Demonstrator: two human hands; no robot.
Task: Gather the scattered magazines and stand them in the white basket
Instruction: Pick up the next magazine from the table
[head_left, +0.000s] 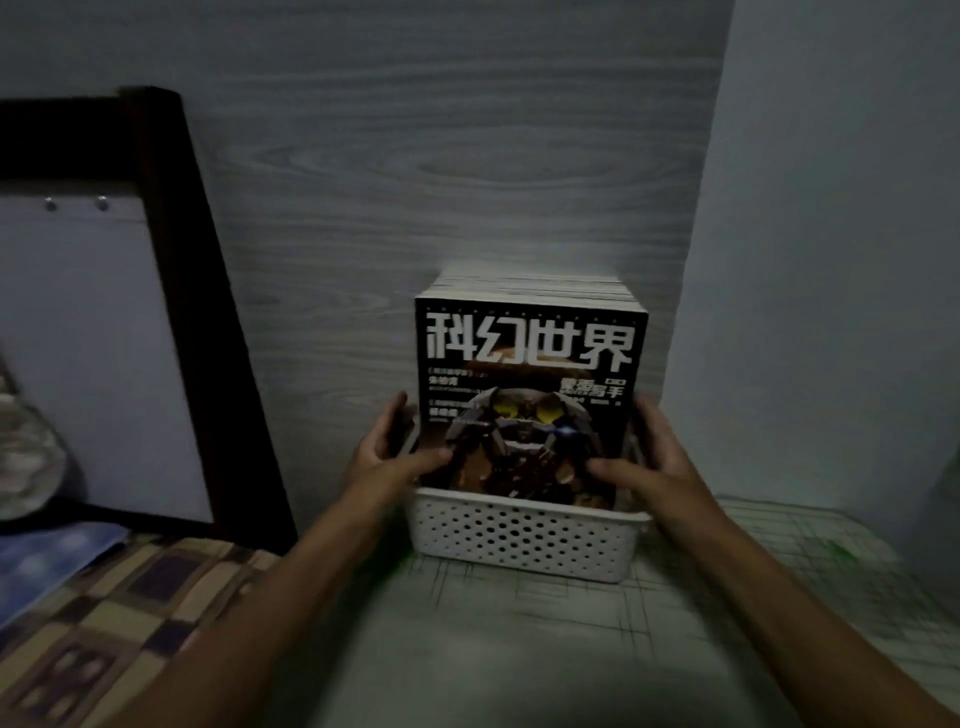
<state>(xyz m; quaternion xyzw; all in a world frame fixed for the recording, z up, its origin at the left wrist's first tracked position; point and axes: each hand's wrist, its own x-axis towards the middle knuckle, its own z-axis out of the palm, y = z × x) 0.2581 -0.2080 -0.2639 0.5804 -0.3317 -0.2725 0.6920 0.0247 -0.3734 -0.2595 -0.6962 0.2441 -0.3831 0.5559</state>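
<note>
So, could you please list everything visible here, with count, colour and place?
magazines: one stack, black front cover, standing upright in the basket
white basket: one, perforated, on the table against the wall
table: one, pale with a grid pattern, foreground
wood-grain panel: one, grey, behind the basket
dark frame: one, left
checked cloth: one, brown, lower left
hands: left and right, gripping the stack's sides

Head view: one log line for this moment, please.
magazines: upright in basket | left hand: grips stack's left side | right hand: grips right side | basket: on table, by wall
</note>
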